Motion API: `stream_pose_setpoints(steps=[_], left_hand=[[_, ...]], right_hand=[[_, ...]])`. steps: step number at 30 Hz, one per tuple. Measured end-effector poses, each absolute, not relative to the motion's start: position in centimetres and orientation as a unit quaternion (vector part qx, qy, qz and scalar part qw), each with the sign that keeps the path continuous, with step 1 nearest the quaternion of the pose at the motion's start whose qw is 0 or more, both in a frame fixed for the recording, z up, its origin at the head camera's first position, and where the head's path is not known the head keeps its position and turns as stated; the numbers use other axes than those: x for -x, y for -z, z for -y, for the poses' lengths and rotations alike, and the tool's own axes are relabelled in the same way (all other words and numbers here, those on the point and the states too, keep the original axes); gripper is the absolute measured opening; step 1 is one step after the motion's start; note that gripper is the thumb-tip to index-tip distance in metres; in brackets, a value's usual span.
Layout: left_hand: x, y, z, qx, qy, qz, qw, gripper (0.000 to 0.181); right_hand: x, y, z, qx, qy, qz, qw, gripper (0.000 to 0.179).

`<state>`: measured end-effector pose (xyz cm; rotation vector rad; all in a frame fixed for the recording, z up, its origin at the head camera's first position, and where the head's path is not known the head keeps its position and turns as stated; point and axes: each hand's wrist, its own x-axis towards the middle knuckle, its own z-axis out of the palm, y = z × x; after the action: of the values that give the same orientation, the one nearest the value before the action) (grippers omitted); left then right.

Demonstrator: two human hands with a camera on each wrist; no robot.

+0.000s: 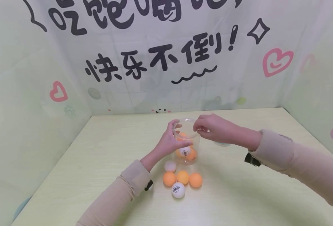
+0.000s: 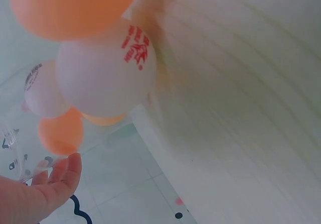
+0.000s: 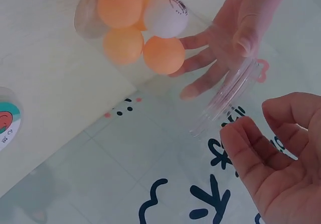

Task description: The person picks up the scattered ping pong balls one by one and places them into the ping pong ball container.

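Note:
My left hand (image 1: 170,141) grips a clear plastic jar (image 1: 195,142) around its side, thumb on the near side and fingers behind. Several ping-pong balls lie in the lower part of the jar, among them an orange ball (image 3: 164,55) and a white ball (image 3: 166,16). At the right of the jar's mouth is my right hand (image 1: 215,128). Its fingers bend loosely and nothing shows between thumb and fingertips (image 3: 233,131) in the right wrist view. On the table before the jar sit three orange balls (image 1: 182,177) and two white balls (image 1: 178,190).
A round lid with a coloured picture (image 3: 7,122) lies on the table to the right of the jar, partly behind my right forearm in the head view. The pale wooden table (image 1: 98,147) meets printed cloth walls (image 1: 127,94) at the back and sides.

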<state>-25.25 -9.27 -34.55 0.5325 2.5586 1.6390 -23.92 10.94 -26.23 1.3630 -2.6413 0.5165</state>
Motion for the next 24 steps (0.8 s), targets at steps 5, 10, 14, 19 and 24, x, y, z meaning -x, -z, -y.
stream_pose_setpoints(steps=[5, 10, 14, 19, 24], left_hand=[[25.3, 34.6, 9.2, -0.168, -0.53, -0.831, 0.023, 0.092], [25.4, 34.5, 9.2, -0.169, -0.531, -0.83, 0.022, 0.093], [25.5, 34.5, 9.3, -0.172, -0.532, -0.829, 0.024, 0.093], [25.5, 34.5, 9.3, -0.172, -0.533, -0.828, 0.027, 0.094], [25.6, 34.7, 9.2, -0.171, -0.533, -0.829, 0.027, 0.094]], right_hand=[[23.0, 28.5, -11.8, -0.496, -0.158, 0.853, 0.024, 0.023], [21.8, 31.7, -12.1, -0.542, -0.124, 0.83, -0.038, 0.025], [20.8, 33.8, -12.0, -0.567, -0.091, 0.817, -0.048, 0.028], [20.3, 35.6, -11.8, -0.584, -0.097, 0.805, -0.038, 0.026], [19.9, 36.4, -11.6, -0.58, -0.107, 0.806, -0.06, 0.023]])
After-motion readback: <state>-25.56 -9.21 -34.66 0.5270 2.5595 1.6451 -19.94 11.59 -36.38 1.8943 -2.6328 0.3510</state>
